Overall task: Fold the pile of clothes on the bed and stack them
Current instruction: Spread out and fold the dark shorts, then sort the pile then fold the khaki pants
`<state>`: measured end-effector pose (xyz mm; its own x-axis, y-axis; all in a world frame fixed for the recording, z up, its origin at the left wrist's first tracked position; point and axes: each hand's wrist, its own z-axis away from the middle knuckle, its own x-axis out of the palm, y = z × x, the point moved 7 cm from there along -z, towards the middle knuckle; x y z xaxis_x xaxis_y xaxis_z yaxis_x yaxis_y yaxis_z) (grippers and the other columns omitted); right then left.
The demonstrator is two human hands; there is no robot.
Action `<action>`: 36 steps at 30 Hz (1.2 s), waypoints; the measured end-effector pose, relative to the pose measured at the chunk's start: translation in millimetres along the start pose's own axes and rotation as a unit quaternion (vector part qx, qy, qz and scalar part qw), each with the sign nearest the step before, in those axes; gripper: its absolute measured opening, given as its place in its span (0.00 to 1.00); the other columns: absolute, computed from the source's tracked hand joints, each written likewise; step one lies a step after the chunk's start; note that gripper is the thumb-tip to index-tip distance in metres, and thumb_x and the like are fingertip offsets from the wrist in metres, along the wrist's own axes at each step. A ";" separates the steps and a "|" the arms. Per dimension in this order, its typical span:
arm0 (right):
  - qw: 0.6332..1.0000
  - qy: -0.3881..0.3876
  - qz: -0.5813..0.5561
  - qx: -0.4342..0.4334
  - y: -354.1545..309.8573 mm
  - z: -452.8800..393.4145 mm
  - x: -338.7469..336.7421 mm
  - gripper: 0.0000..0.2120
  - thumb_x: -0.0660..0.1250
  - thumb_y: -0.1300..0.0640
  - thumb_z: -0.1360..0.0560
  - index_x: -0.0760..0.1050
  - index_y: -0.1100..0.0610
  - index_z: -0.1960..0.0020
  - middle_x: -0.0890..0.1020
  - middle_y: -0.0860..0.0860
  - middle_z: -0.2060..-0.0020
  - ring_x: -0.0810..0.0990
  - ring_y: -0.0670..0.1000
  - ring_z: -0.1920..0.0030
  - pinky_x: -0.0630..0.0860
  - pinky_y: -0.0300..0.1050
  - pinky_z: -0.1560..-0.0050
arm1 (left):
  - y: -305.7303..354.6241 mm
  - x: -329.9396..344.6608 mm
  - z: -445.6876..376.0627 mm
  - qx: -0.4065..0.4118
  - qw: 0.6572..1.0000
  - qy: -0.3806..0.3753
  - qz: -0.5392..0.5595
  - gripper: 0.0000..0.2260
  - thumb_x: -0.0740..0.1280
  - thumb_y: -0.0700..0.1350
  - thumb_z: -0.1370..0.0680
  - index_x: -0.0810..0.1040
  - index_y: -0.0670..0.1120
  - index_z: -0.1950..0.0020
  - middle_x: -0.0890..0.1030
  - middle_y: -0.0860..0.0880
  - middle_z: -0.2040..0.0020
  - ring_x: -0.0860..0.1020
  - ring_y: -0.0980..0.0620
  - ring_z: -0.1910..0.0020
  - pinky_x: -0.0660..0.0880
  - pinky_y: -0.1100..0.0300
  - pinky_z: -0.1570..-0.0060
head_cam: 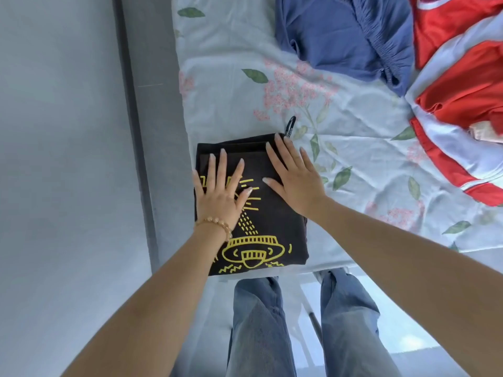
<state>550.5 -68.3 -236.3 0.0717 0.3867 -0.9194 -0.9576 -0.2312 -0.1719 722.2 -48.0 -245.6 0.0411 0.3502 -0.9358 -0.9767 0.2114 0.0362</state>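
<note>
A folded black shirt with a yellow line drawing (pixel 268 224) lies near the bed's front left corner, on top of another folded black garment whose edge shows at the far side. My left hand (pixel 219 194) presses flat on the shirt's left half with fingers spread. Flat on its upper right part rests my right hand (pixel 295 176), fingers straight. A blue garment (pixel 340 36) lies crumpled at the far middle of the bed. A red and white garment (pixel 460 99) lies spread at the far right.
The bed has a pale floral sheet (pixel 353 148). A small black strap (pixel 289 127) pokes out beyond the folded shirt. A grey wall and bed frame (pixel 141 131) run along the left. My jeans-clad legs (pixel 261 322) stand at the bed's near edge.
</note>
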 end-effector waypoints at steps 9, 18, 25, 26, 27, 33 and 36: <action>1.000 -0.011 -0.025 -0.002 7.4 -5.7 -3.3 0.33 0.48 0.39 0.18 0.41 0.51 0.20 0.45 0.53 0.20 0.42 0.53 0.21 0.49 0.54 0.22 | -6.9 -0.1 -13.5 -0.017 0.999 -0.036 0.007 0.29 0.36 0.66 0.22 0.34 0.59 0.24 0.35 0.47 0.21 0.34 0.46 0.23 0.38 0.35 0.28; 0.986 0.068 -0.143 0.050 76.5 94.1 -53.8 0.30 0.55 0.49 0.17 0.48 0.54 0.20 0.50 0.53 0.21 0.47 0.53 0.21 0.49 0.53 0.22 | 97.0 -77.4 33.6 -0.040 0.996 0.030 0.076 0.29 0.44 0.63 0.20 0.48 0.55 0.21 0.42 0.47 0.20 0.40 0.45 0.22 0.41 0.37 0.26; 0.976 0.063 -0.179 0.107 216.2 185.3 -75.5 0.30 0.60 0.53 0.19 0.53 0.56 0.21 0.51 0.55 0.21 0.49 0.54 0.21 0.52 0.54 0.22 | 264.1 -82.2 35.4 -0.053 0.992 -0.017 0.117 0.29 0.41 0.65 0.21 0.43 0.57 0.21 0.37 0.49 0.21 0.35 0.47 0.23 0.37 0.40 0.26; 0.976 0.067 -0.175 0.113 237.4 195.8 -80.4 0.30 0.61 0.53 0.19 0.54 0.56 0.21 0.52 0.55 0.21 0.50 0.54 0.21 0.52 0.55 0.22 | 288.9 -85.0 31.1 -0.053 0.990 -0.016 0.131 0.29 0.42 0.65 0.21 0.43 0.57 0.21 0.36 0.50 0.21 0.35 0.48 0.23 0.38 0.40 0.25; 0.976 0.072 -0.169 0.118 257.8 205.5 -85.8 0.30 0.61 0.53 0.19 0.54 0.57 0.21 0.53 0.55 0.21 0.51 0.55 0.21 0.52 0.55 0.23 | 312.8 -89.4 26.5 -0.051 0.988 -0.011 0.146 0.29 0.42 0.65 0.21 0.44 0.57 0.21 0.36 0.51 0.21 0.35 0.49 0.23 0.38 0.40 0.25; 0.972 0.087 -0.143 0.167 365.6 248.2 -111.6 0.30 0.60 0.53 0.19 0.53 0.55 0.21 0.52 0.55 0.21 0.49 0.54 0.21 0.51 0.54 0.22 | 423.9 -118.5 -4.8 0.015 0.983 0.037 0.181 0.29 0.50 0.62 0.19 0.46 0.56 0.21 0.42 0.49 0.20 0.37 0.49 0.22 0.37 0.42 0.25; 0.968 0.091 -0.128 0.194 402.0 266.6 -118.1 0.30 0.60 0.52 0.19 0.53 0.56 0.21 0.51 0.55 0.21 0.49 0.55 0.21 0.51 0.55 0.22 | 454.1 -125.3 -18.0 0.038 0.981 0.042 0.184 0.29 0.51 0.61 0.19 0.47 0.56 0.21 0.44 0.47 0.20 0.40 0.49 0.22 0.39 0.41 0.25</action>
<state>82.7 31.0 -102.5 0.3343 0.2157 -0.9175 -0.9323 0.2181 -0.2884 269.7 -12.4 -118.2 -0.3315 0.3393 -0.8803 -0.9036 0.1539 0.3997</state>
